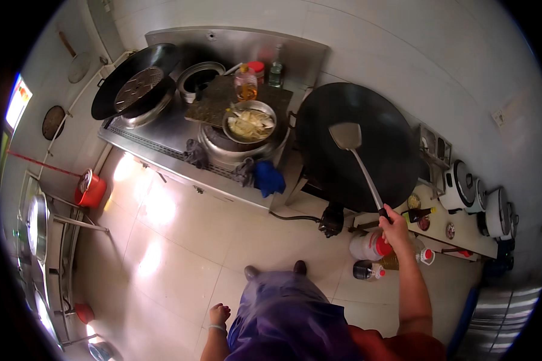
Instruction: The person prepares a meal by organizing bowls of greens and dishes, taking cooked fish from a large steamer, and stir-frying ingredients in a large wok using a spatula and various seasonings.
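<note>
My right hand (394,225) is closed around the dark handle end of a long metal wok spatula (347,135), whose broad blade lies over the middle of a large black wok (316,167). The wok's surface looks dark and bare around the blade. Low beside the purple apron hangs my left hand (219,313), its fingers curled with nothing visible in them. Left of the wok, a metal bowl (226,129) of pale sliced food (251,124) rests by a dark board (207,106).
A steel stove (171,169) spans the wall, bearing another wok (104,101), an oil bottle (245,82) and a blue cloth (269,178). Large jugs, including a red-lidded one (366,246), stand on the floor at right, below a counter (472,238) with pots (455,187) and small dishes.
</note>
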Motion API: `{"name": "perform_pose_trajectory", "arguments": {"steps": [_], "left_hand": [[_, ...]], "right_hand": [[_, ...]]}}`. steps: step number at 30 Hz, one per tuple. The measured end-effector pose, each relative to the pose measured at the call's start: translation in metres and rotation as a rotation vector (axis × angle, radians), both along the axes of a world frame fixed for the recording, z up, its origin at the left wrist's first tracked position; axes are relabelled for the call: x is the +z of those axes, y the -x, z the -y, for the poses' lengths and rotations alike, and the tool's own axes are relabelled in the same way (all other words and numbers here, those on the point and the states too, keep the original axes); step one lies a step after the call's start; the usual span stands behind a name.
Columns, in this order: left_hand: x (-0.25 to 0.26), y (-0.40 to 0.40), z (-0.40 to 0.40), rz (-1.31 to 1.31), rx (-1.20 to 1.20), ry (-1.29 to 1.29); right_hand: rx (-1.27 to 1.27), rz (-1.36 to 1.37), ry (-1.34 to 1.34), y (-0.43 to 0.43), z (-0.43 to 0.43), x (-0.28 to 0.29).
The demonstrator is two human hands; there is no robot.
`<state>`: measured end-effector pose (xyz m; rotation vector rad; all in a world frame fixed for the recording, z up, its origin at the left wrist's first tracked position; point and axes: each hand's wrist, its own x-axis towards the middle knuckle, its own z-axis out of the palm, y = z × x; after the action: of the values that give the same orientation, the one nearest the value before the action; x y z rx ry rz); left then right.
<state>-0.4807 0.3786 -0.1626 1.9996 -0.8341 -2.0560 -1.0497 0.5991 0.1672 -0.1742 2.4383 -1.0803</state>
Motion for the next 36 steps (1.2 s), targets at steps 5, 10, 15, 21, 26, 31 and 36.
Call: {"name": "perform_pose_trajectory", "arguments": {"steps": [5, 10, 15, 21, 26, 31, 36], "left_hand": [[-0.019, 0.005, -0.032, 0.04, -1.452, 0.859], [0.012, 0.052, -0.081, 0.134, -0.388, 0.049], [0.041, 0.063, -0.071, 0.209, -0.559, 0.087], [0.032, 0.031, -0.059, 0.217, -0.687, 0.147], [0.041, -0.014, -0.035, 0.316, -0.599, 0.046], [0.044, -0.072, -0.023, 0.304, -0.818, 0.26], [0.044, -0.088, -0.015, 0.405, -0.772, 0.073]], "right_hand": [[0.278, -0.744, -0.74, 0.04, -0.038, -0.06], [0.361, -1.021, -0.846, 0.045, -0.067, -0.096], [0.433, -1.044, -0.761, 0.019, -0.074, -0.126], [0.402, -1.058, -0.444, -0.061, -0.012, -0.147], [0.057, -0.341, -0.162, -0.106, 0.014, -0.353], [-0.393, -0.448, -0.283, -0.077, 0.048, -0.451], [-1.129, 0.444, 0.995, -0.063, 0.045, -0.478]]}}
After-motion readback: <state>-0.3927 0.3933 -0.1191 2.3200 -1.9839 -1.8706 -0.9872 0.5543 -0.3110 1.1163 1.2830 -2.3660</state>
